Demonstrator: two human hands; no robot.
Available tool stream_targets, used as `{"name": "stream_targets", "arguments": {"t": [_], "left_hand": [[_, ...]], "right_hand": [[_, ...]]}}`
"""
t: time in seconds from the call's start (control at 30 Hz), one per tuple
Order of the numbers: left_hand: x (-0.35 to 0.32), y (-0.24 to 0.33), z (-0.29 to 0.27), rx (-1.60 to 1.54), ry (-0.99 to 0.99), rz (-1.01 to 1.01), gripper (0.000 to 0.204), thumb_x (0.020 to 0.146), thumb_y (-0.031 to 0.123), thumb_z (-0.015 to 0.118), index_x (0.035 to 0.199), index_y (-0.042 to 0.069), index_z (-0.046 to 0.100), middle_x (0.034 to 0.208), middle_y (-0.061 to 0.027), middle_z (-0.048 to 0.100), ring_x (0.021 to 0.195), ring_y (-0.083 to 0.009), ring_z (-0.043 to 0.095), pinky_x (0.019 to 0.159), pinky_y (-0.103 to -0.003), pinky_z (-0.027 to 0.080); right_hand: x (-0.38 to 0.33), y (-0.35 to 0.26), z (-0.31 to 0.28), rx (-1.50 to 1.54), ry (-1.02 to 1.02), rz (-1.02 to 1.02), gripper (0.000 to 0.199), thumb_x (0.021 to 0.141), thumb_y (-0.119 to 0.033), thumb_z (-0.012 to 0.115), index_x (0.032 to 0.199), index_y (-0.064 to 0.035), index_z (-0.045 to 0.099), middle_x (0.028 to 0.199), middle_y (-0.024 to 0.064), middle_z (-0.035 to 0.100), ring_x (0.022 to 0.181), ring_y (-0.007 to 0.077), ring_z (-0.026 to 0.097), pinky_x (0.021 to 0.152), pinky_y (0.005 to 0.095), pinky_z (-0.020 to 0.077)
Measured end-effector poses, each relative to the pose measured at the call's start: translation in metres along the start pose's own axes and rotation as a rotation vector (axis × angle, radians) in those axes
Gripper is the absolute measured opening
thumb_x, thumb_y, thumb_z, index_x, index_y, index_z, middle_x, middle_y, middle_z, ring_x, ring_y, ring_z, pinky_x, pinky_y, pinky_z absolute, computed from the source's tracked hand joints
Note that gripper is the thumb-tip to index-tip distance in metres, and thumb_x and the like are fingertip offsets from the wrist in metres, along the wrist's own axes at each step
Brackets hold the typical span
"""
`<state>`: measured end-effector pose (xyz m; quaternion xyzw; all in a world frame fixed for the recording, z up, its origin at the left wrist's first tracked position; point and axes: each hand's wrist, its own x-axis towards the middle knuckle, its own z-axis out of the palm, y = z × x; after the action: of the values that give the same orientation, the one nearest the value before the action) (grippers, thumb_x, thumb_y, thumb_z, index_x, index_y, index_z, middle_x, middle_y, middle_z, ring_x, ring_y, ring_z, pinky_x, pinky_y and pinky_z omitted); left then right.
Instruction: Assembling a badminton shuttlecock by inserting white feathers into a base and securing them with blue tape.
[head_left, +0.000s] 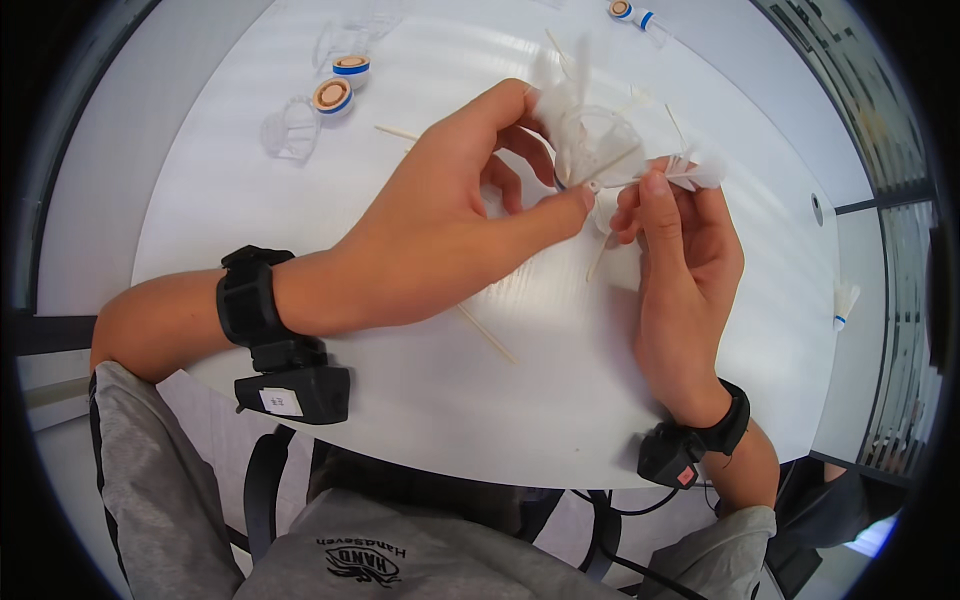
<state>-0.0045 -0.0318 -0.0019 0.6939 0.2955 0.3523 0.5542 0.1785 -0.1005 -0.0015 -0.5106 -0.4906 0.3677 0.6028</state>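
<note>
My left hand (455, 205) is closed around a shuttlecock (603, 135) with a clear, whitish skirt and fluffy white feathers. Its thumb presses near the base, most of which the fingers hide. Beside it, my right hand (690, 265) pinches a white feather (703, 173) between thumb and forefinger. The feather's thin quill points left toward the shuttlecock's base; whether it touches the base I cannot tell. Both hands are raised over the white table (560, 400).
Two cork-and-blue-band shuttlecock heads (333, 97) lie at the far left, beside a clear plastic skirt (291, 131). Another shuttlecock (622, 11) is at the far edge. One more shuttlecock (843, 306) lies at the right. A bare quill (488, 334) rests near my left forearm.
</note>
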Motion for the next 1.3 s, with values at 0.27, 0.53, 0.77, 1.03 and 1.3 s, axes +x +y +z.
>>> {"name": "stream_targets", "arguments": {"t": [0.27, 0.53, 0.77, 1.03, 1.3], "left_hand": [[0.001, -0.003, -0.004, 0.062, -0.05, 0.017, 0.052, 0.083, 0.0, 0.078, 0.129, 0.004, 0.054, 0.119, -0.0032, 0.065, 0.11, -0.0109, 0.062, 0.097, -0.027, 0.049], [-0.002, -0.003, -0.001, 0.217, -0.036, 0.159, 0.054, 0.08, -0.006, 0.074, 0.129, 0.004, 0.054, 0.111, -0.0049, 0.064, 0.106, -0.0133, 0.061, 0.095, -0.03, 0.048], [0.001, -0.011, -0.001, 0.395, -0.065, 0.295, 0.05, 0.077, 0.001, 0.072, 0.124, 0.008, 0.06, 0.117, -0.0042, 0.062, 0.098, -0.019, 0.057, 0.082, -0.029, 0.044], [0.0, -0.011, -0.002, 0.404, -0.066, 0.286, 0.049, 0.077, 0.003, 0.075, 0.123, 0.007, 0.061, 0.114, -0.0057, 0.064, 0.096, -0.0212, 0.058, 0.082, -0.032, 0.046], [0.002, -0.015, -0.002, 0.407, -0.092, 0.32, 0.05, 0.076, 0.004, 0.077, 0.123, 0.007, 0.062, 0.114, -0.0063, 0.065, 0.093, -0.0222, 0.06, 0.08, -0.033, 0.047]], "right_hand": [[0.0, -0.001, 0.002, 0.073, 0.052, -0.001, 0.019, 0.106, -0.017, 0.057, 0.114, -0.0006, 0.059, 0.099, 0.0071, 0.066, 0.084, 0.0116, 0.058, 0.074, 0.0254, 0.0462], [-0.002, 0.006, -0.004, -0.016, 0.042, -0.242, 0.019, 0.108, -0.017, 0.049, 0.116, -0.0018, 0.058, 0.109, 0.0059, 0.06, 0.09, 0.012, 0.052, 0.081, 0.0306, 0.0415], [-0.002, 0.008, -0.007, -0.071, 0.02, -0.268, 0.017, 0.104, -0.008, 0.057, 0.119, 0.0012, 0.058, 0.111, 0.008, 0.063, 0.092, 0.0118, 0.058, 0.079, 0.0269, 0.0485], [-0.001, 0.008, -0.003, -0.135, -0.014, -0.341, 0.013, 0.102, 0.0, 0.058, 0.115, 0.0021, 0.057, 0.109, 0.0096, 0.063, 0.093, 0.0123, 0.058, 0.083, 0.0263, 0.0478], [-0.003, 0.007, -0.006, -0.359, -0.052, -0.465, 0.014, 0.105, -0.007, 0.054, 0.116, 0.0022, 0.058, 0.11, 0.007, 0.064, 0.089, 0.0109, 0.057, 0.081, 0.0257, 0.0459]]}}
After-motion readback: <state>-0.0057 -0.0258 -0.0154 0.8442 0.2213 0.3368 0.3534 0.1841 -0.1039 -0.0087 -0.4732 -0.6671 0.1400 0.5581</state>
